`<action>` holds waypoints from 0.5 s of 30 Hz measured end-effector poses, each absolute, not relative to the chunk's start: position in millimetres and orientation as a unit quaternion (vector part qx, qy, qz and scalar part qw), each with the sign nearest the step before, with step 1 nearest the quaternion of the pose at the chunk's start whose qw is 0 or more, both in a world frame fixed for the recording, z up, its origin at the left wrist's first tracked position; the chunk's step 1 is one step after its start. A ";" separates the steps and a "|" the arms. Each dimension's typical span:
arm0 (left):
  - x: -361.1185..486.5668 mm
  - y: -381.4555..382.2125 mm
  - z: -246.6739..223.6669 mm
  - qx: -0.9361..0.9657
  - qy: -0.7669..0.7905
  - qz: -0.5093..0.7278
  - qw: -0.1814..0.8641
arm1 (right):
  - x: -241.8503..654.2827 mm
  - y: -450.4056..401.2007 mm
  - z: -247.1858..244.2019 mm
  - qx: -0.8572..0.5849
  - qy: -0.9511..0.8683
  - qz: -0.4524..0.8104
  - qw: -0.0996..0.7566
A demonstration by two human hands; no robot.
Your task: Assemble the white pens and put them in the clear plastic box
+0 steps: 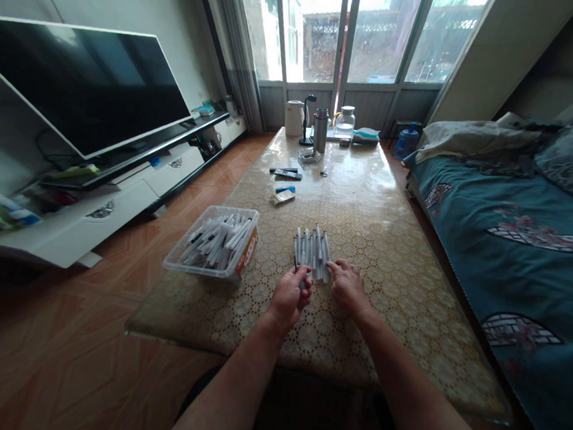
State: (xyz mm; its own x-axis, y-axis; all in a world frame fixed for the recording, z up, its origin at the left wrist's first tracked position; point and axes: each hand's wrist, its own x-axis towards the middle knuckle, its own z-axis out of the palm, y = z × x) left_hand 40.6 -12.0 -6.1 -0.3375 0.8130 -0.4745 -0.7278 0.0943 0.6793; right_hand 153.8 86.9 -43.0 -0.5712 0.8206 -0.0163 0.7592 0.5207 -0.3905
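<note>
A row of slim whitish pens (320,245), some with dark ends, lies side by side on the patterned tabletop. At the near left end of this row, my left hand (290,297) is closed around a dark, slim, pen-like object, mostly hidden by the fingers. My right hand (348,286) rests at the row's right side, index finger stretched out to touch the outermost pen, the other fingers loosely bent. To the left stands a clear plastic box (174,263), heaped with many similar pens (219,239).
Beyond the pens lie a small pale box (283,197), a blue item (285,189) and a remote control (289,174). A thermos (320,129), glass jug (345,121) and white kettle (294,118) stand at the table's far end. A bed (506,227) flanks the right side.
</note>
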 end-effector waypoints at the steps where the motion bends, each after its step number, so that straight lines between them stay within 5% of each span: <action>1: 39.0 -15.7 -4.6 0.070 0.494 0.665 0.556 | 153.8 86.5 -41.5 -0.458 -0.868 0.173 0.077; 9: -1.8 -49.6 39.0 0.207 0.622 0.639 0.402 | 160.8 92.0 -27.2 -0.492 -0.862 0.119 0.020; 15: -82.9 -62.9 84.5 0.338 0.857 0.387 0.035 | 166.6 97.0 -25.2 -0.517 -0.836 0.184 -0.013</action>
